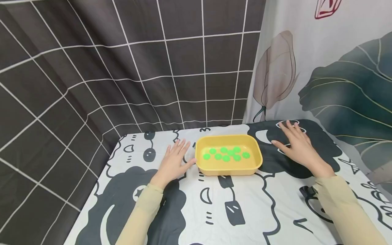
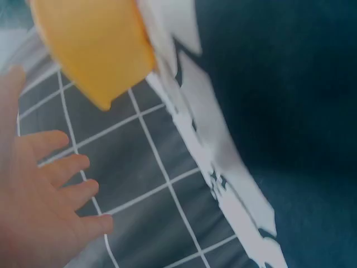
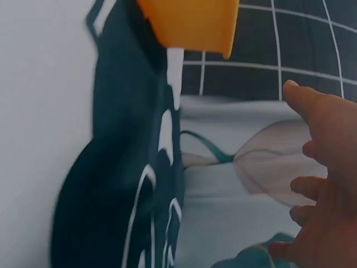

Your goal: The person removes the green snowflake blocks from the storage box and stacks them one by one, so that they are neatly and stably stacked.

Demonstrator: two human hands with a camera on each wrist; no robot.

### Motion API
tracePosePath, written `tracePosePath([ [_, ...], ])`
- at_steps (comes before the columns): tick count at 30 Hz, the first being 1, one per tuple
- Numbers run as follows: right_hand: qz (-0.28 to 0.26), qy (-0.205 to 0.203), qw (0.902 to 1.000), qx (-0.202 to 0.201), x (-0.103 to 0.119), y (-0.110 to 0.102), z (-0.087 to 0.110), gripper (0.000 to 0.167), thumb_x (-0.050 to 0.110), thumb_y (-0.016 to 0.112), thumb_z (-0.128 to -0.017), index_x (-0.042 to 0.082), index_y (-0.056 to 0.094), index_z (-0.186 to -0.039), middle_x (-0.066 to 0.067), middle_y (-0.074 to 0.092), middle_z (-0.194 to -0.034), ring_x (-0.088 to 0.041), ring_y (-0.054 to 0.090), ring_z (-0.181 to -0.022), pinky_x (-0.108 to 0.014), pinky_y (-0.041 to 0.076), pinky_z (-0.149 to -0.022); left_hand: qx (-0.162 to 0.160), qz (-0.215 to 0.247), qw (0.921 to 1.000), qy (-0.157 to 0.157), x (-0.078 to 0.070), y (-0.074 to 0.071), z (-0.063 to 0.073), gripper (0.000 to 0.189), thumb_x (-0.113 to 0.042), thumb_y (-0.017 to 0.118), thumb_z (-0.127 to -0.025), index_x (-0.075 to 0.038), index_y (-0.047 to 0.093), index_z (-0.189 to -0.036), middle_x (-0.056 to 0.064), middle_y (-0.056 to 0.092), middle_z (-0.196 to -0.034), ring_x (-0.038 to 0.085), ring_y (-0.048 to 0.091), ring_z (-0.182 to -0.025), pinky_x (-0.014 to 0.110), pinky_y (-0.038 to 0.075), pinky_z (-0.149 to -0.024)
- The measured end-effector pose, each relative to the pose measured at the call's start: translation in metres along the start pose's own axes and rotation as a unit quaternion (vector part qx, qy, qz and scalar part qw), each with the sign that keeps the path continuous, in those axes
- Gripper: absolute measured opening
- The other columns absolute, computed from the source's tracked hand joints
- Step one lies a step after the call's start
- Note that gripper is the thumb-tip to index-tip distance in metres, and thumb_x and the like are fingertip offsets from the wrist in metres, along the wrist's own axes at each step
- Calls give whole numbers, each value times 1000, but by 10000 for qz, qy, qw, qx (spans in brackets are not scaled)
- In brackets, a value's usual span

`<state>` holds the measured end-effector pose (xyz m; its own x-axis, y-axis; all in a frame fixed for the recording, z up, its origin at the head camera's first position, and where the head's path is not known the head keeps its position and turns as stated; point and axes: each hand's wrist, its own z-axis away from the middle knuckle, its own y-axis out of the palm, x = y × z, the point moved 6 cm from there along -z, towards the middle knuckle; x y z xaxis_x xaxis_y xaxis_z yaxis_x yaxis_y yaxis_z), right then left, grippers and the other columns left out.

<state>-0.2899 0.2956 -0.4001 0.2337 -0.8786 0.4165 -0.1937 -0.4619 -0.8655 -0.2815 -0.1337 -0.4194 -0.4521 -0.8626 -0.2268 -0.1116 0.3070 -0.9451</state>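
Yellow tray (image 1: 228,172) judged light, stiff, slightly slippery; best taken at both ends, kept level under green pieces (image 1: 226,158). Left grip (image 1: 173,163), right grip (image 1: 297,145) spread apart, nothing clamped.

The head view was bright and evenly lit, its shadows soft and weak. Both wrist views were dimmer and somewhat bluish, with hazy contrast — the yellow tray (image 2: 97,44) and the near patterned cloth (image 2: 290,139) appeared blurred there.
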Motion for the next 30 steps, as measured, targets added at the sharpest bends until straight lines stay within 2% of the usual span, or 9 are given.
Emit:
tracePosePath([
  [6, -353, -269, 9982, 392, 24, 4, -20, 84, 43, 65, -98, 4, 24, -160, -29, 15, -163, -49, 5, -150, -76, 9, -112, 326, -17, 9990, 301, -7, 13, 2, 84, -66, 50, -97, -12, 33, -159, 10, 28, -164, 29, 17, -153, 54, 9, -123],
  [13, -446, -478, 9924, 1044, 48, 14, -43, 82, 40, 67, -98, 8, 26, -160, -25, 19, -164, -49, 17, -148, -73, 23, -110, 231, -106, 9983, 517, -10, 18, -3, 85, -68, 47, -97, -9, 36, -157, 12, 31, -162, 31, 21, -152, 57, 16, -121],
  [19, -510, -712, 9873, 1324, 71, 23, -61, 78, 43, 66, -98, 8, 30, -159, -24, 24, -163, -49, 27, -145, -69, 35, -107, 360, -2, 9979, 536, -10, 22, -2, 85, -69, 45, -98, -9, 36, -157, 12, 32, -162, 31, 22, -152, 57, 22, -120],
  [21, -568, -831, 9849, 1407, 77, 26, -67, 77, 43, 66, -98, 8, 32, -158, -23, 25, -163, -48, 29, -145, -67, 37, -106, 387, 29, 9975, 582, -11, 22, -2, 84, -67, 45, -98, -8, 36, -157, 11, 32, -162, 31, 22, -152, 55, 24, -120],
  [26, -759, -1214, 9766, 1603, 88, 38, -82, 75, 43, 66, -98, 9, 35, -158, -21, 26, -163, -44, 27, -147, -66, 32, -111, 410, 74, 9964, 741, -14, 23, -2, 80, -62, 47, -100, -6, 37, -156, 13, 35, -161, 31, 24, -151, 51, 28, -119],
  [30, -948, -1424, 9705, 1699, 98, 46, -93, 73, 41, 67, -98, 12, 36, -158, -18, 31, -162, -41, 31, -146, -64, 38, -108, 428, 44, 9962, 758, -14, 24, -2, 79, -60, 47, -101, -4, 37, -155, 12, 35, -161, 30, 25, -151, 49, 28, -120],
])
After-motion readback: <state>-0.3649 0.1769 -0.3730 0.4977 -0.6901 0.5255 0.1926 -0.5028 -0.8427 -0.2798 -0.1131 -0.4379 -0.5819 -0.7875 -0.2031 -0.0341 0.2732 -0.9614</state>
